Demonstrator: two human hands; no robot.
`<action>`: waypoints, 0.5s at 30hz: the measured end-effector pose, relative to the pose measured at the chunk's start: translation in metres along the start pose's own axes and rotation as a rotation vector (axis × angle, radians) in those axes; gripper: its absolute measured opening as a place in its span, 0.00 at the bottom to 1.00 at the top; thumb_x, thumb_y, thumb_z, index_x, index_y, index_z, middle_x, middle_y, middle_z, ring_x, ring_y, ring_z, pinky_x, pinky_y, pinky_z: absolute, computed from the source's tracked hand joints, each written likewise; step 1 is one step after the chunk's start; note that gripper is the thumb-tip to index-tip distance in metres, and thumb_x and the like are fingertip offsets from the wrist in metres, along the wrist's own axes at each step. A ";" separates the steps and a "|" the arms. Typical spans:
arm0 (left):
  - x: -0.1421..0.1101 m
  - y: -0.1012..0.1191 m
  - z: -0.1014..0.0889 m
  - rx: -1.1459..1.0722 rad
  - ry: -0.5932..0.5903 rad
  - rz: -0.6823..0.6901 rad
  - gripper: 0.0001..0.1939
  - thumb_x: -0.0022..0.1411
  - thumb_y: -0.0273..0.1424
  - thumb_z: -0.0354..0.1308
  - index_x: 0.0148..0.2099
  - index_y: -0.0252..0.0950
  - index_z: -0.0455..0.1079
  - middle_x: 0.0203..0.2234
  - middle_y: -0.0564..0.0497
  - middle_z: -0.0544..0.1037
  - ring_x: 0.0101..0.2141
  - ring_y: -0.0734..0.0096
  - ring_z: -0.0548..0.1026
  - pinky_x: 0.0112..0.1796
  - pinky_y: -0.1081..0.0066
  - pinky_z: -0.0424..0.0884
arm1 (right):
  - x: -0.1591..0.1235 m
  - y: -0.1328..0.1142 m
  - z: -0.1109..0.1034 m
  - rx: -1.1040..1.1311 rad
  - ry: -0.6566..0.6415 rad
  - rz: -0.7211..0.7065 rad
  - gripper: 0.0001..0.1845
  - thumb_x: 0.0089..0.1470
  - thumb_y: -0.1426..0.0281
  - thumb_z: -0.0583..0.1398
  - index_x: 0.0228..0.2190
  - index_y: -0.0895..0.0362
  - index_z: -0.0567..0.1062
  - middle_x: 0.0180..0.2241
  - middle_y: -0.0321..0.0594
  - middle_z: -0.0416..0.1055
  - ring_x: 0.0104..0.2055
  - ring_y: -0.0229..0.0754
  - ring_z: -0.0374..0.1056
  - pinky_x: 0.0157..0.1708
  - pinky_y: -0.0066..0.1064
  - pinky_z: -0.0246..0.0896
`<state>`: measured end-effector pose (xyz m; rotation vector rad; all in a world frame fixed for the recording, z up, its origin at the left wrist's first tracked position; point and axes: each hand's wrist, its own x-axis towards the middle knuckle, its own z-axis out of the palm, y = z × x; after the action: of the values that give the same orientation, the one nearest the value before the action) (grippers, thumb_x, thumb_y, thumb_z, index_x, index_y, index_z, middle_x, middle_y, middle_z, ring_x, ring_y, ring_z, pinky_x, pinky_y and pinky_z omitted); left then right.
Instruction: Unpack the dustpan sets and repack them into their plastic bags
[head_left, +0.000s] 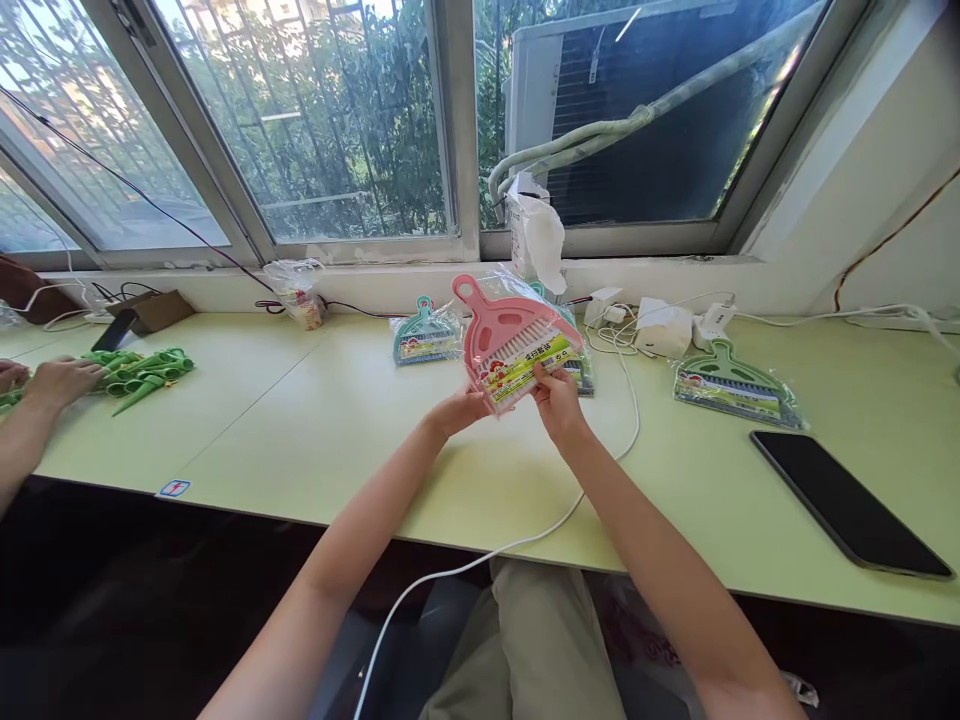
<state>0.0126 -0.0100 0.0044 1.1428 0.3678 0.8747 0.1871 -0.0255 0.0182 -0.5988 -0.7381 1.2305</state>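
Between my two hands is a pink mini dustpan and brush set (495, 325) in clear plastic wrap with a yellow-green label, lifted above the table and tilted. My left hand (459, 411) grips its lower left edge from below, fingers partly hidden. My right hand (559, 398) pinches the lower right edge, thumb on the label. Behind it, partly covered, lies another wrapped green set (581, 375). A teal wrapped set (426, 332) lies to the left, and a green wrapped set (735, 385) to the right.
A black phone (847, 500) lies at the right of the pale green table (300, 440). A white cable (636, 420) crosses to the front edge. On the left, another person's hand (64, 382) touches green pieces (146, 372). A tissue pack (536, 235) and adapters stand by the window.
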 end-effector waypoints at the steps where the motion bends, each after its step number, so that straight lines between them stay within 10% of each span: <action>1: 0.000 0.002 -0.002 -0.005 0.032 0.024 0.39 0.41 0.42 0.74 0.55 0.37 0.70 0.55 0.40 0.74 0.59 0.43 0.68 0.56 0.47 0.66 | -0.001 0.001 0.001 0.001 -0.012 0.012 0.14 0.42 0.67 0.68 0.34 0.53 0.75 0.39 0.40 0.79 0.49 0.50 0.73 0.47 0.45 0.73; 8: 0.000 0.011 0.000 0.049 0.189 0.029 0.31 0.47 0.35 0.71 0.53 0.34 0.71 0.51 0.42 0.77 0.58 0.47 0.70 0.58 0.53 0.65 | -0.002 0.012 0.002 0.037 0.063 0.094 0.14 0.41 0.70 0.68 0.34 0.54 0.75 0.39 0.40 0.79 0.49 0.49 0.73 0.48 0.43 0.73; 15: 0.000 -0.004 0.020 0.105 -0.009 -0.116 0.34 0.53 0.30 0.68 0.62 0.38 0.66 0.55 0.39 0.75 0.58 0.50 0.70 0.59 0.49 0.62 | 0.003 0.003 -0.003 0.030 0.084 0.066 0.18 0.42 0.69 0.70 0.37 0.55 0.76 0.40 0.41 0.80 0.47 0.50 0.74 0.46 0.44 0.74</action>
<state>0.0277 -0.0232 0.0089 1.2095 0.4729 0.7557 0.1881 -0.0218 0.0149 -0.6507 -0.6328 1.2672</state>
